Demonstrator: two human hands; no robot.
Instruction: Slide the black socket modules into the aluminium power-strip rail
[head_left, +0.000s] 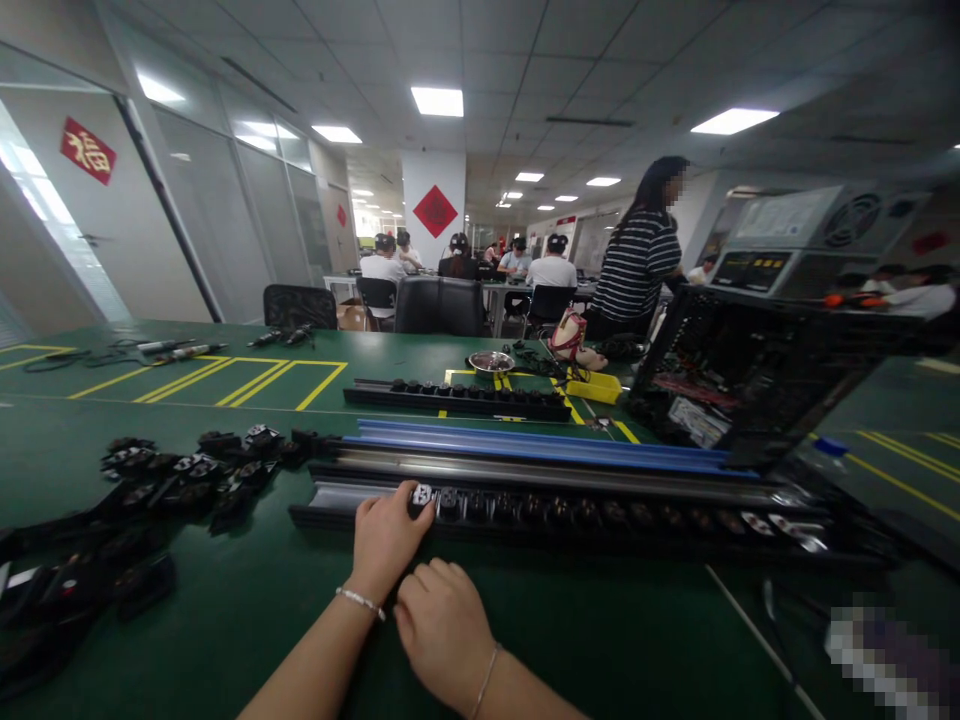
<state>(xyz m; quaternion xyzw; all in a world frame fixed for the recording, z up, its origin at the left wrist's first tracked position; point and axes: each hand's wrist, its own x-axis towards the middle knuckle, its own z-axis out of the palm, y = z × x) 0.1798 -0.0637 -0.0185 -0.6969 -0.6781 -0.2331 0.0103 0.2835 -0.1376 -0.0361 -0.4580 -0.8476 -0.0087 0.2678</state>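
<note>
A long black rail [322, 514] lies across the green table, with a row of dark round socket pieces [535, 508] set in its channel. At the left end of that row, my left hand [391, 530] has its thumb and fingers closed on a white-faced socket piece [422, 494]. Just below and to the right, my right hand [444, 620] rests near the table with its fingers curled; whatever they hold, if anything, is hidden. Behind the rail lie a silvery strip [450, 464] and a blue strip [525, 446].
Dark cabled parts [187, 475] are heaped on the left. Farther back are a shorter black rail [450, 397], a metal dish [491, 363] and a yellow tray [594, 387]. An open computer case [720, 370] stands right. A person in stripes [637, 255] stands behind the table.
</note>
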